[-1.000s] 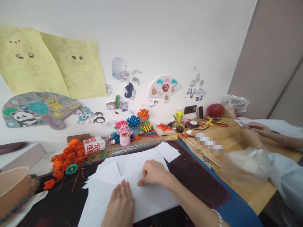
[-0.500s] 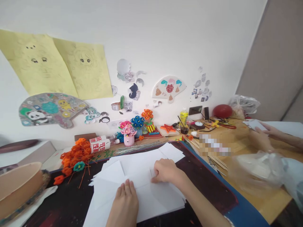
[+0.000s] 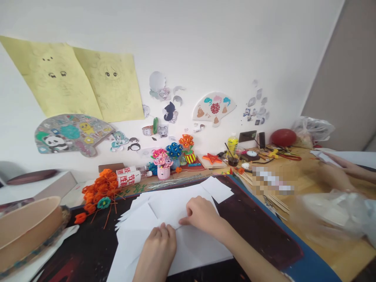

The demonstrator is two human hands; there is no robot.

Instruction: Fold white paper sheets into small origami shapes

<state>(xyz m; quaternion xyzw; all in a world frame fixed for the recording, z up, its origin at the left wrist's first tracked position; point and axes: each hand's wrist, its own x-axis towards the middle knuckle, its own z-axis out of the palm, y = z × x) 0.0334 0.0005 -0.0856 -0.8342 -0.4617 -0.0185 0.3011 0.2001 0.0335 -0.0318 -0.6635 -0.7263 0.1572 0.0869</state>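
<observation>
Several white paper sheets (image 3: 202, 246) lie overlapped on the dark mat in front of me. My left hand (image 3: 160, 248) rests on them from the near side, its fingers bent and pressed together at a paper edge. Just to its right, my right hand (image 3: 202, 215) is curled over the same paper, with its thumb pointing left along a crease and the fingers folded in. Both hands appear to be closed on one sheet; its exact edge is partly hidden under them. Another white sheet (image 3: 220, 190) sticks out beyond my right hand.
Orange pipe-cleaner flowers (image 3: 100, 188) lie at the left, near a large round tan container (image 3: 29, 223). Small flower pots (image 3: 163, 172) and a yellow bottle (image 3: 232, 143) stand along the wall. At the right are wooden sticks (image 3: 276, 203), a plastic bag (image 3: 329, 211) and another person's hands (image 3: 337, 168) holding paper.
My right hand has shifted left, closer to my left hand. The left hand's fingers have gone from flat to more bent. The view has turned slightly left.
</observation>
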